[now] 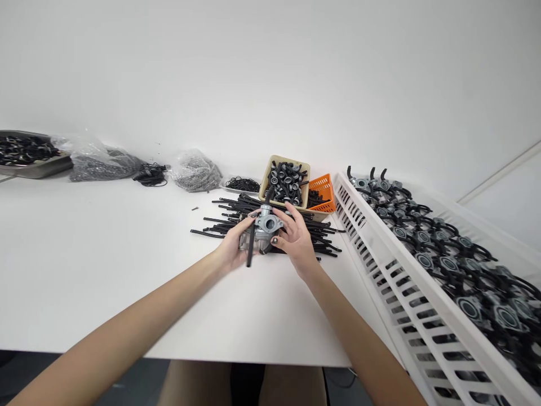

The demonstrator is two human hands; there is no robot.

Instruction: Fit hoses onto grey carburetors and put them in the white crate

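A silver carburetor (269, 224) is held up over the table, its round flange opening facing me. My left hand (234, 242) grips its left side, the fingers partly hidden behind the body. From the right, my right hand (295, 239) closes on it, thumb near the lower edge of the flange. One black rubber hose (250, 247) hangs down along the carburetor's left side, and a black piece sticks up from its top. Just behind and beneath lies a spread pile of black hoses (325, 232).
A cream bin (264, 183) of black caps and an orange basket (325, 183) stand against the wall. On the right, a white slotted crate (380, 248) holds many carburetors. Plastic bags (196, 169) of small parts and a metal tray (46, 168) line the back left.
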